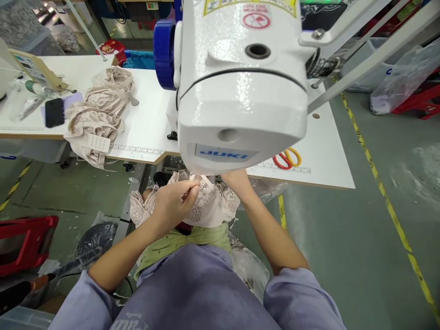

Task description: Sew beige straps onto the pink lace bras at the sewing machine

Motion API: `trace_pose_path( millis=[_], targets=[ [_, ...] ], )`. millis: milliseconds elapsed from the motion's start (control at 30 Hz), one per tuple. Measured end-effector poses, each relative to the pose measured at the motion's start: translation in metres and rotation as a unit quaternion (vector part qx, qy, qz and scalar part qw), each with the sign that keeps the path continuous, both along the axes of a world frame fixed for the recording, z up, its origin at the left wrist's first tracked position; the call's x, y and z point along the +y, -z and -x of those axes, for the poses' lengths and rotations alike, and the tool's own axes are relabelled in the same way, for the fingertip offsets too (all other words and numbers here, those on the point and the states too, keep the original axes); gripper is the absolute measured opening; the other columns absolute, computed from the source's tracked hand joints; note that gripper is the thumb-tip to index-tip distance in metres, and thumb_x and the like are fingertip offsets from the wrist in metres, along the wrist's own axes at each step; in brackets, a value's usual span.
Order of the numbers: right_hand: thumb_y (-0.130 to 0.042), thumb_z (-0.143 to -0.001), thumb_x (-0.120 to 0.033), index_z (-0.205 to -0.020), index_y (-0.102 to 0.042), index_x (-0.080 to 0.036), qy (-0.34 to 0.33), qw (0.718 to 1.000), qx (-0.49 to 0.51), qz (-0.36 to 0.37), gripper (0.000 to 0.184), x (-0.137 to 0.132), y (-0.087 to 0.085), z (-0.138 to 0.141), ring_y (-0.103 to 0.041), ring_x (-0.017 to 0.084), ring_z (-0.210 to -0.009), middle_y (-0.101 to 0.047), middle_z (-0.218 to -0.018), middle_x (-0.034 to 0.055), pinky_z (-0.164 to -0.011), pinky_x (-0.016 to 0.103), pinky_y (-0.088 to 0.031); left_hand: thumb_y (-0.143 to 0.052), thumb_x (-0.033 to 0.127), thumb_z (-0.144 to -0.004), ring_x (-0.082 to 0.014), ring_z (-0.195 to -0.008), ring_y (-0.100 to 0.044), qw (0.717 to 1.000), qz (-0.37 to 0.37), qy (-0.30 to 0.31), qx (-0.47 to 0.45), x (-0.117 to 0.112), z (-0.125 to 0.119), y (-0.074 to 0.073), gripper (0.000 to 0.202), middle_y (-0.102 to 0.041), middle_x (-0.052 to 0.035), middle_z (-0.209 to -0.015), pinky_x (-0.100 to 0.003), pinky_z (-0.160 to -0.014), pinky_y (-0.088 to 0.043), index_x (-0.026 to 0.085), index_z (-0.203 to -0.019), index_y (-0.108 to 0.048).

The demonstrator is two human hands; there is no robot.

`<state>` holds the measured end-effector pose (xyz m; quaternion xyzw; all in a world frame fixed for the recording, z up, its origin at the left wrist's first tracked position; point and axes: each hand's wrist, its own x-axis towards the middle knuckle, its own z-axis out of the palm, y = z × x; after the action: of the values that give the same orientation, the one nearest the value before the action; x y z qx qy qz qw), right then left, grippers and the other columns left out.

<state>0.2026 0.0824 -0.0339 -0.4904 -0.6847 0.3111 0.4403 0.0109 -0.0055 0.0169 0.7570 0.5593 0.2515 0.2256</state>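
Observation:
A pale pink lace bra [210,206] hangs over my lap, just below the head of a white JUKI sewing machine [240,110]. My left hand [177,199] is closed, with thumb and forefinger pinched together at the upper edge of the bra, close to a thin strap. On the other side, my right hand [236,179] reaches in under the machine head at the bra's right part. Its fingers are hidden behind the machine, as are the needle and presser foot.
More pale pink bras [99,110] lie heaped on the white table [147,105], near a black phone [54,112]. Scissors with red and yellow handles [288,158] rest at the right. A blue handwheel [164,54] sticks out leftward. A red stool [29,243] stands lower left.

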Motion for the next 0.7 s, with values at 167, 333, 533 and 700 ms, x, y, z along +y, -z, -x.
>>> trace_pose_path(
  millis=[167, 333, 533, 700],
  targets=[
    [-0.058, -0.088, -0.050, -0.087, -0.068, -0.023, 0.002, 1.000, -0.001, -0.008, 0.029, 0.001, 0.002, 0.001, -0.059, 0.030, -0.098, -0.068, -0.097, 0.0094, -0.084, 0.046, -0.052, -0.046, 0.030, -0.099, -0.0120, -0.057, -0.057, 1.000, -0.018, -0.005, -0.004, -0.002, 0.002, 0.002, 0.031, -0.069, -0.0007, -0.068, -0.024, -0.056, -0.037, 0.019, -0.091, -0.074],
    [-0.054, -0.088, -0.051, -0.087, -0.067, -0.023, 0.010, 1.000, -0.015, -0.005, 0.030, 0.001, 0.004, 0.000, -0.057, 0.029, -0.096, -0.064, -0.096, 0.0094, -0.083, 0.045, -0.052, -0.043, 0.030, -0.101, -0.0118, -0.053, -0.052, 1.000, -0.018, 0.017, 0.001, -0.003, 0.000, 0.002, 0.036, -0.063, 0.0002, -0.059, -0.025, -0.054, -0.034, 0.020, -0.083, -0.073],
    [-0.053, -0.088, -0.049, -0.080, -0.062, -0.022, 0.024, 0.999, -0.030, 0.001, 0.029, 0.000, 0.003, -0.001, -0.053, 0.026, -0.086, -0.055, -0.085, 0.0070, -0.078, 0.044, -0.051, -0.047, 0.027, -0.100, -0.0128, -0.064, -0.063, 1.000, -0.019, 0.014, -0.020, -0.005, -0.001, 0.005, 0.028, -0.073, -0.0001, -0.075, -0.024, -0.059, -0.041, 0.021, -0.095, -0.074],
    [-0.055, -0.086, -0.041, -0.078, -0.059, -0.022, 0.021, 1.000, -0.014, -0.004, 0.021, 0.000, 0.002, -0.001, -0.051, 0.024, -0.085, -0.055, -0.085, 0.0060, -0.077, 0.039, -0.050, -0.053, 0.031, -0.098, -0.0127, -0.063, -0.064, 1.000, -0.026, -0.010, 0.001, -0.007, 0.008, 0.018, 0.024, -0.075, -0.0003, -0.084, -0.024, -0.059, -0.044, 0.022, -0.115, -0.066]
  ],
)
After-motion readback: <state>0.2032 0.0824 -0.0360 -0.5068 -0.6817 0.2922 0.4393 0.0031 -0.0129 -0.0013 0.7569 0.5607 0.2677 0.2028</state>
